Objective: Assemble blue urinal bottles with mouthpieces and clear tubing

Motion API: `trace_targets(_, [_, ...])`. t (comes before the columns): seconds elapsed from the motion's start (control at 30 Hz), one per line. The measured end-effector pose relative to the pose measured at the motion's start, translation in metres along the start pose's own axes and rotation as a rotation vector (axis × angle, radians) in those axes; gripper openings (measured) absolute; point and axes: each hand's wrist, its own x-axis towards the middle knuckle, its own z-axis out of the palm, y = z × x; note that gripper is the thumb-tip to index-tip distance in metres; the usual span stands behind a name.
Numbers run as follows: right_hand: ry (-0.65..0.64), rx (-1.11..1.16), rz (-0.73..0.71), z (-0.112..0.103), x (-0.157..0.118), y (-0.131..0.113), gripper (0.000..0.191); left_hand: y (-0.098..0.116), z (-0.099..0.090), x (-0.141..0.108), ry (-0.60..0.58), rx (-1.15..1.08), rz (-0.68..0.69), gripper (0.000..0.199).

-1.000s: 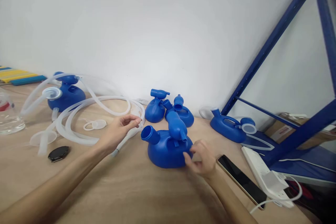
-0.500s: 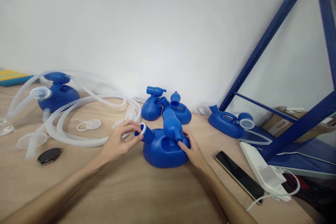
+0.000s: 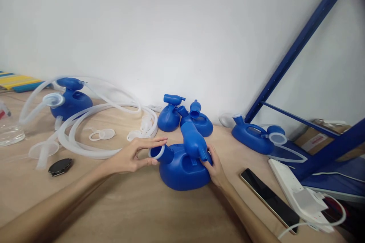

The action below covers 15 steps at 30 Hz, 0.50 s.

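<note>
A large blue plastic bottle [image 3: 182,176] stands on the wooden table in front of me, its round spout with a white rim tilted to the left. At that spout is my left hand [image 3: 139,154], fingers above and thumb below the rim. My right hand [image 3: 214,166] grips the bottle's right end, with its fingers partly hidden behind it. A blue bulb-shaped piece [image 3: 195,142] lies on top of the bottle, its narrow tip pointing down toward my right thumb.
Two blue bottles [image 3: 169,118] with similar pieces stand behind, another blue bottle [image 3: 251,136] at right. Coiled clear tubing [image 3: 68,140] and a tubed bottle [image 3: 72,102] lie left. A phone [image 3: 269,199], power strip [image 3: 299,193] and blue rack [image 3: 299,45] are right.
The view has shifted, and the held bottle appears slightly nearer. The fingers of my left hand have straightened over the spout, whose opening now faces me more. My right hand stays on the bottle.
</note>
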Motion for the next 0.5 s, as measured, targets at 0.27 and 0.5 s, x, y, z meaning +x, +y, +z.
trace_targets(0.27, [0.006,0.015,-0.073,0.002,-0.001,0.004,0.043,0.012,0.029,0.031,-0.016,0.235,0.129,0.037])
trace_targets(0.5, [0.002,0.008,-0.075,0.000,0.002,0.004,0.040,0.002,0.030,0.034,0.005,0.220,0.464,0.036])
